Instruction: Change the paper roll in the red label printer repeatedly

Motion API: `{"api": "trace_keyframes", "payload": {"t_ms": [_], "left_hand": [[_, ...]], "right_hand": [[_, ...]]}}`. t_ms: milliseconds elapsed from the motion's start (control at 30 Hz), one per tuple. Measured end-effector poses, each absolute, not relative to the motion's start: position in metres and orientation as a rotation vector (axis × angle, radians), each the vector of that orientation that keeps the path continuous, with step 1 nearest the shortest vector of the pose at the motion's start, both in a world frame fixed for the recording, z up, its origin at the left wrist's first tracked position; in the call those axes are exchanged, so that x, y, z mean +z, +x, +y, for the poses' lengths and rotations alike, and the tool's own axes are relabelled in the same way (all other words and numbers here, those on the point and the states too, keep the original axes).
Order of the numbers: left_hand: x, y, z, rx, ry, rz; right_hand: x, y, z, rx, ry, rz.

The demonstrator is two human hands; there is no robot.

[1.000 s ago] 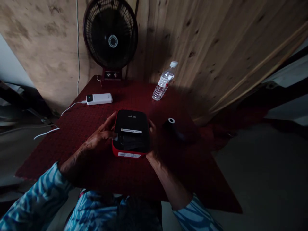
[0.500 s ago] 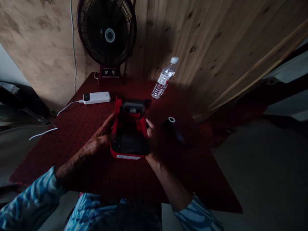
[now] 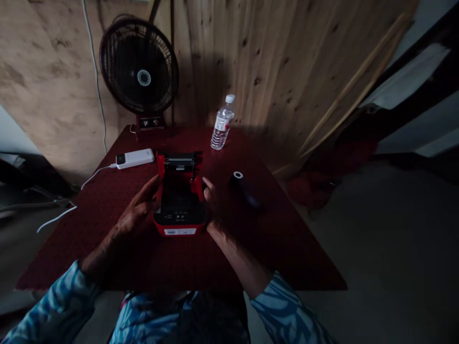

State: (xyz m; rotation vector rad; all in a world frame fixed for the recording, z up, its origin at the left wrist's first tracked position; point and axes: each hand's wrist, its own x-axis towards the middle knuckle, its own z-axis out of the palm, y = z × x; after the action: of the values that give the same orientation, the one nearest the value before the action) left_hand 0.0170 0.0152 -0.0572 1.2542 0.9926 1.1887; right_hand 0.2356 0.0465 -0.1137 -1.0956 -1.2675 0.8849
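A red and black device (image 3: 179, 214), which looks like a small receipt printer, sits on the dark red table with its lid raised at the back. A white label (image 3: 180, 231) is on its near side, and small markings show on its black front panel. My left hand (image 3: 142, 203) is along its left side, fingers pointing forward. On the right side, my right hand (image 3: 212, 203) holds the other edge, its thumb or finger lit near the top and the rest in shadow. To the right lies a dark roll (image 3: 245, 188) with a white ring at its end.
A fan (image 3: 143, 79) stands at the back left by the wooden wall. A white power bank (image 3: 134, 158) with a cable lies left of the device. A water bottle (image 3: 222, 123) stands at the back. The table (image 3: 287, 258) ends at the right and near edges.
The whole view has shifted and levelled, so the objects appear further left. Markings on the device's front panel show more clearly. Both hands stay at its sides.
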Motion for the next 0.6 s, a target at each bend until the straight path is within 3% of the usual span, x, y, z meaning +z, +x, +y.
{"api": "trace_keyframes", "payload": {"t_ms": [167, 333, 433, 600], "left_hand": [[-0.022, 0.020, 0.027, 1.047, 1.876, 1.424], [0.009, 0.044, 0.061, 0.305, 2.589, 1.501], [0.018, 0.054, 0.073, 0.031, 2.679, 1.526], [0.017, 0.059, 0.085, -0.017, 2.703, 1.551]], "right_hand": [[-0.110, 0.228, 0.052, 1.053, -1.010, -1.086], [-0.106, 0.223, 0.058, 1.116, -0.890, -1.018], [-0.106, 0.222, 0.059, 1.144, -0.862, -1.009], [-0.107, 0.222, 0.061, 1.109, -0.837, -1.050]]}}
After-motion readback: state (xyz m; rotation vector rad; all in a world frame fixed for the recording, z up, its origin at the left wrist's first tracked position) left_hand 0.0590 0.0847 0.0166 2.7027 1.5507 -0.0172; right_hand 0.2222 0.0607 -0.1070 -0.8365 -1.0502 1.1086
